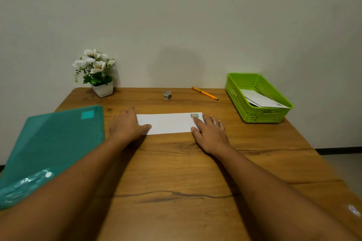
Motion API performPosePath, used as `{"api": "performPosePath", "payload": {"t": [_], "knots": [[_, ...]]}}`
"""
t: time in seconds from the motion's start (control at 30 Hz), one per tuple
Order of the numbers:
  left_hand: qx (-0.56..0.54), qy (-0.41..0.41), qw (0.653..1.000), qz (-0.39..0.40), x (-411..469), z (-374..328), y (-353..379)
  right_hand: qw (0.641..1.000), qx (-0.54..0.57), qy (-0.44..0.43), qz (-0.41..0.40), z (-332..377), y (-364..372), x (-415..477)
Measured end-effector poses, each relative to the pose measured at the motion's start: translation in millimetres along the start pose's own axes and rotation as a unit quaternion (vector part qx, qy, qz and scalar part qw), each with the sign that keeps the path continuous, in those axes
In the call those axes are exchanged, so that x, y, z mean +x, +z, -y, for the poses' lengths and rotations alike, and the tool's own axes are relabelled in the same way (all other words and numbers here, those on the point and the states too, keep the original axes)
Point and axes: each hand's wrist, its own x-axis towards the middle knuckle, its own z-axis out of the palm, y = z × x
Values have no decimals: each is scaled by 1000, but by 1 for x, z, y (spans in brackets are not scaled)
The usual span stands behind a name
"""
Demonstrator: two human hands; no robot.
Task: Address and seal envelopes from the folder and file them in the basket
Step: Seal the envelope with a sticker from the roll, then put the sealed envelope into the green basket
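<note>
A white envelope [169, 123] lies flat on the wooden table [176, 172], with a small teal sticker at its top right corner. My left hand [126, 123] rests on its left end, thumb flat on the paper. My right hand [208, 131] presses the right end with straight fingers, one fingertip by the sticker. The teal folder [52, 143] lies to the left. At the back right stands the green basket [244, 107], holding white envelopes [260, 100]. An orange pen [204, 93] and a small tape roll [167, 95] lie at the back.
A white pot of white flowers [97, 72] stands at the table's back left against the wall. The folder overhangs the table's left edge. The basket sits close to the right edge.
</note>
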Motion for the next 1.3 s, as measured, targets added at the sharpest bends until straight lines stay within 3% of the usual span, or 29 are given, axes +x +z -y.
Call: {"api": "performPosePath", "payload": {"t": [0.13, 0.23, 0.33, 0.43, 0.5, 0.6, 0.83, 1.1, 1.3], "knots": [[-159, -83, 984, 10, 0, -7, -3, 999, 44, 8, -9, 0, -3, -5], [-280, -95, 955, 10, -2, -3, -7, 986, 154, 33, -55, -4, -6, -8], [-447, -66, 892, 15, -9, 0, -16, 944, 288, 101, -123, -8, -5, -9], [-516, -41, 855, 15, -15, 3, -31, 882, 410, 162, -166, -10, -9, -8], [-527, -6, 850, 11, -13, 6, -39, 835, 490, 185, -167, -14, -16, -8], [-528, 26, 849, -2, -7, 8, -47, 799, 553, 175, -158, -24, -26, -12], [-419, 115, 900, -49, 3, -15, -50, 761, 604, 176, -157, -38, -46, -28], [-446, 147, 882, 36, 22, -75, -67, 712, 634, 214, -212, -83, -75, -42], [-436, 198, 877, 22, 35, -156, -69, 654, 666, 255, -253, -124, -87, -63]]}}
